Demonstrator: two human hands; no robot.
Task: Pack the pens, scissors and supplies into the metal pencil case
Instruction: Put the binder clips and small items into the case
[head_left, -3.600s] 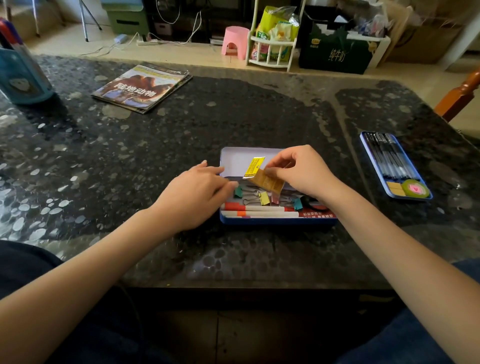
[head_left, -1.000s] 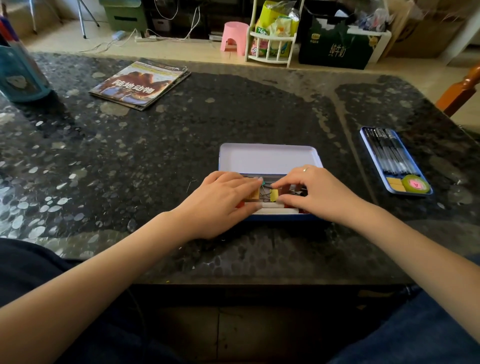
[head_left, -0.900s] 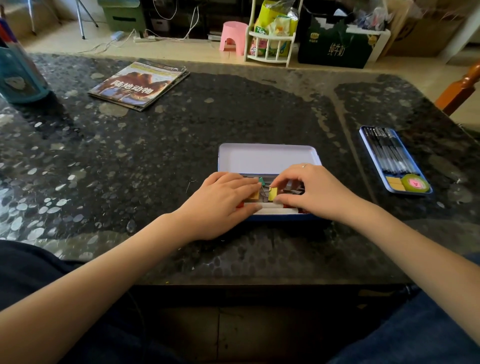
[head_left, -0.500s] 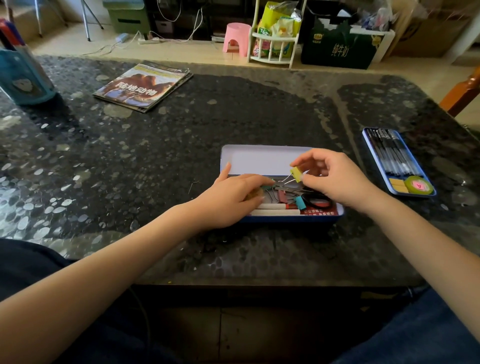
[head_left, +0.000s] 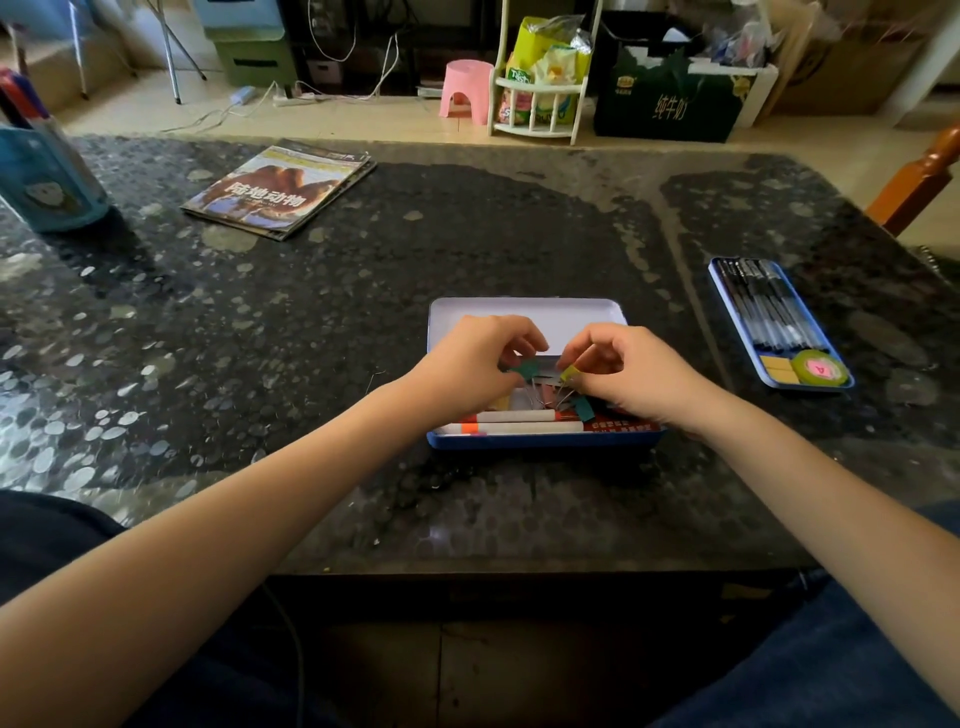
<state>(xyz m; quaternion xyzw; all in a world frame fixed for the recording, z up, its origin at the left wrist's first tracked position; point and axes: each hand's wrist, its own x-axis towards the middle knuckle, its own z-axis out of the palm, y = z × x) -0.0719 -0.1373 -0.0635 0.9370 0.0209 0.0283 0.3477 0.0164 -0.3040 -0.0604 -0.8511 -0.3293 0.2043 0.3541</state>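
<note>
The blue metal pencil case (head_left: 545, 440) lies open near the table's front edge, its pale inside (head_left: 530, 314) showing at the back. Two white pens with orange bands (head_left: 511, 422) lie along its front wall, with several binder clips behind them. My left hand (head_left: 467, 364) pinches a green binder clip (head_left: 525, 370) just above the case. My right hand (head_left: 631, 371) pinches a yellow binder clip (head_left: 569, 372) right beside it. A teal clip (head_left: 584, 409) rests in the case below my right hand. The clips' wire handles look tangled together.
A second blue tray (head_left: 779, 325) at the right holds several black pens, yellow sticky notes and a green tape roll (head_left: 821, 368). A magazine (head_left: 280, 189) lies at the back left, a blue pen holder (head_left: 44, 179) at the far left. A wooden chair back (head_left: 917, 184) stands beside the table's right edge.
My left hand has risen from the case and taken hold of a green clip. My right hand has brought the yellow clip leftward toward it. Before that, both hands pressed down among the clips.
</note>
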